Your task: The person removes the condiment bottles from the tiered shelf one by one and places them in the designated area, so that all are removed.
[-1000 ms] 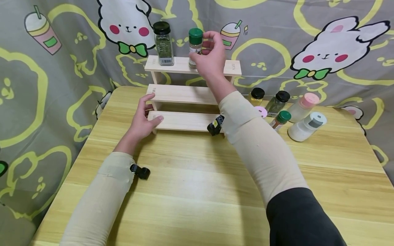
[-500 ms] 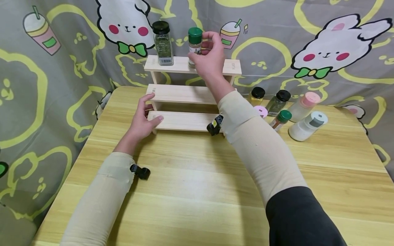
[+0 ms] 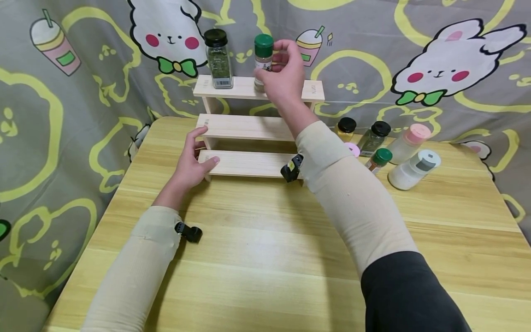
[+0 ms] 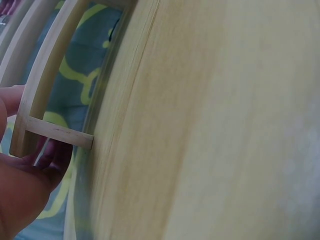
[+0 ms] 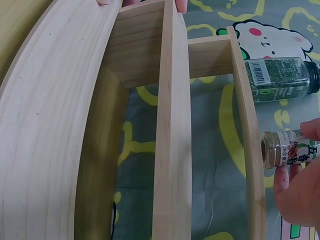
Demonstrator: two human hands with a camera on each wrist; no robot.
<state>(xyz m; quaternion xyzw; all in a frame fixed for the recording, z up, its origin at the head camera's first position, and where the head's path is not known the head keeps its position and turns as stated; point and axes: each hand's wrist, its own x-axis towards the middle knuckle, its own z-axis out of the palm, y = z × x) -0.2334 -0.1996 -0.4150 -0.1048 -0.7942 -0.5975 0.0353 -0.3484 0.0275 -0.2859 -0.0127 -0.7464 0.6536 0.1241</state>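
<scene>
My right hand [image 3: 286,74] pinches a small spice jar [image 5: 287,148] with a green cap [image 3: 263,45] and a printed label, upright at the top tier of a pale wooden three-tier spice rack [image 3: 249,163]. In the right wrist view the jar's base is right by the top board; whether it touches cannot be told. A taller black-capped jar of green herbs [image 3: 220,62] stands on the same tier, to the left. My left hand [image 3: 192,159] grips the rack's left end, thumb on the lowest board [image 4: 50,65] and fingers behind it.
Right of the rack, several containers stand on the wooden table [image 3: 257,258]: two black-capped jars [image 3: 345,129], a green-capped jar [image 3: 379,160], a pink-topped bottle [image 3: 408,145] and a white grey-lidded bottle [image 3: 414,169]. A pink lid [image 3: 353,149] is partly hidden by my sleeve. A patterned curtain [image 3: 356,27] hangs behind.
The green-capped jar in my right hand has risen very slightly in the last half second. My left hand and the rack look the same.
</scene>
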